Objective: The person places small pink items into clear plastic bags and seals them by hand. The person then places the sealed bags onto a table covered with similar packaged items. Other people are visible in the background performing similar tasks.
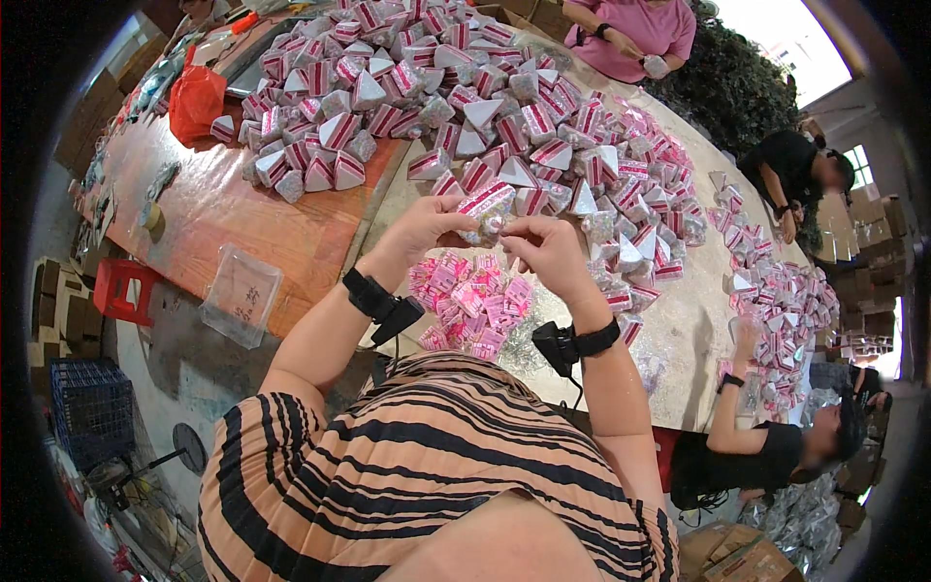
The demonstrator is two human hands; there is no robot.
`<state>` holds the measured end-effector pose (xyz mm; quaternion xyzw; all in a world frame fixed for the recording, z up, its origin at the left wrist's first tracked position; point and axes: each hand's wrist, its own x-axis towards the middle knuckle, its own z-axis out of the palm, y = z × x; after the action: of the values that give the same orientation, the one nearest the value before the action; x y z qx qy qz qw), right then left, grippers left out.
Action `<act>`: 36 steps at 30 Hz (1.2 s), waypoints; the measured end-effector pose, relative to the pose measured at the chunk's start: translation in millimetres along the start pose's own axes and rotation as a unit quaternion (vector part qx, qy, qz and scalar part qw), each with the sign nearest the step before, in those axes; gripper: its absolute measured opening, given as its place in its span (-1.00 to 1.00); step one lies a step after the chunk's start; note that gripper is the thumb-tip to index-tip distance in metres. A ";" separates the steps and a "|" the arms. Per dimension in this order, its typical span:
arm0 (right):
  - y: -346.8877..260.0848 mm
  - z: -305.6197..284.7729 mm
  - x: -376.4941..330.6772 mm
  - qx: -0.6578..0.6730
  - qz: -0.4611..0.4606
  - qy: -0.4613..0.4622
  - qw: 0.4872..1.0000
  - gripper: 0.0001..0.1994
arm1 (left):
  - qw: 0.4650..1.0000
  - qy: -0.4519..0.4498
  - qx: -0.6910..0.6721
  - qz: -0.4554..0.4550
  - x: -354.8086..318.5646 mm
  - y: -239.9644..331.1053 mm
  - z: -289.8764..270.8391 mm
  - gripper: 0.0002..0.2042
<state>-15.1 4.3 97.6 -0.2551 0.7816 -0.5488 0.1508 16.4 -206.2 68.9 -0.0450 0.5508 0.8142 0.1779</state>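
One wedge-shaped, glittery packet (488, 202), pink-and-white banded, is held just above the frame's centre: the left hand (433, 225) grips its left end, the right hand (551, 254) pinches near its lower right corner. I'd guess it's light, squashable, slick-filmed, best held by its flat sides. Glossy pink cards (475, 299) lie below; similar wedges (337, 130) heap above.

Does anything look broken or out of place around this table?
Nothing looks plainly broken. The clear rectangular plastic tray sits askew, apparently jutting past the near edge of the orange-brown wooden tabletop. The silvery, pink-striped, wedge-shaped packs lie jumbled.
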 end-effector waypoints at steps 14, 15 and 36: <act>54.3 18.1 -14.3 0.238 0.131 -0.036 0.962 -0.84 | 0.997 -0.033 -0.003 -0.075 2.7 -35.6 -2.3 -0.65; 61.8 20.6 -17.1 0.237 0.124 -0.036 0.963 -0.83 | 0.995 -0.038 0.001 -0.095 2.2 -35.9 -1.1 -0.65; 76.8 -369.2 -203.1 -0.050 0.017 0.685 0.726 -0.83 | 0.966 0.000 0.240 -0.100 5.0 -83.5 -13.6 -0.58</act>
<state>-56.0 427.8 146.8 0.1967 0.7032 -0.5314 -0.4294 38.4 -189.8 -11.3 -0.0560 0.7231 0.6360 0.2636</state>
